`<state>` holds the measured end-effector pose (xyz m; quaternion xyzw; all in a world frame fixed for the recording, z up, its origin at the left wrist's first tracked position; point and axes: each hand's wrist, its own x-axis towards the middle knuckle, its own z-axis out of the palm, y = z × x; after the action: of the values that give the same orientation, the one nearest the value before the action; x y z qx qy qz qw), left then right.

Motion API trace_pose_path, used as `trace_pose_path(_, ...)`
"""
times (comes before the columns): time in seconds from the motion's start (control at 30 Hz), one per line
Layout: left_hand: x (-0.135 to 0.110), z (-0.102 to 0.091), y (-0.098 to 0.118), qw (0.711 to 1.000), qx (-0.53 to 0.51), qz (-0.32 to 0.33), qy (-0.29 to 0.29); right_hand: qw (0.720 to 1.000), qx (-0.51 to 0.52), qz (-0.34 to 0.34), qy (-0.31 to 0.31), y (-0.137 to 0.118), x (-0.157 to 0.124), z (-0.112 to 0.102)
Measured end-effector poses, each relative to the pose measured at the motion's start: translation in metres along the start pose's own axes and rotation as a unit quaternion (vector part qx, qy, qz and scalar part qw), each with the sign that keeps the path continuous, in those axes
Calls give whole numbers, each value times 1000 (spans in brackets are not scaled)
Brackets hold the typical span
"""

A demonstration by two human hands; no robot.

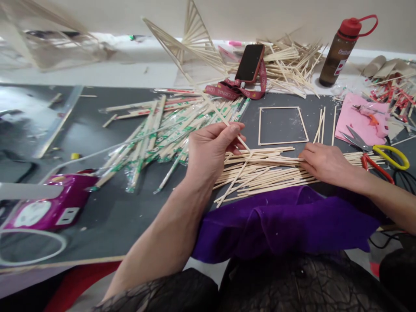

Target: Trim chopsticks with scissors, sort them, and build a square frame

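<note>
My left hand (pixel 212 147) is closed, thumb against fingers, on a thin wooden chopstick (pixel 221 116) that slants from upper left to lower right. Below it lies a loose pile of bare chopsticks (pixel 260 178), and the held stick's lower end overlaps the pile. At the pile's right side, my right hand (pixel 325 162) has its fingers curled over the chopstick ends; its fingertips are partly hidden. Just beyond it, a four-sided frame of sticks (pixel 283 143) lies flat, with several single sticks (pixel 322 125) to its right.
Wrapped chopsticks (pixel 162 138) spread to the left, near a purple box (pixel 69 203) with a white cable. Behind stand a phone (pixel 249 64), a stick structure (pixel 195 43) and a bottle (pixel 338 54). Scissors (pixel 370 149) lie right; purple cloth (pixel 276 225) hangs in front.
</note>
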<state>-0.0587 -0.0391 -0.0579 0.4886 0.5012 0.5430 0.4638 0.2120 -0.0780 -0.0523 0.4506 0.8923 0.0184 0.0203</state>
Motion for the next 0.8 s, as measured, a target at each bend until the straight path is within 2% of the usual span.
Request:
trace_pose_path(0.2, 4, -4, 1, 999, -54, 1, -2, 991, 108, -9, -82, 16, 10, -19)
trace_pose_path(0.3, 4, -4, 6, 997, -73, 11, 20, 985, 149, -36, -83, 19, 10, -27)
trace_pose_path(0.43, 2, -3, 9, 997, -73, 12, 28, 979, 169, -76, -87, 14, 11, -28)
trace_pose_path(0.6, 2, 0, 8, 997, -66, 12, 24, 977, 177, -69, -95, 12, 15, -26)
trace_pose_path(0.8, 2, 0, 6, 998, -59, 7, 27, 969, 222, -57, -93, 24, 19, -25)
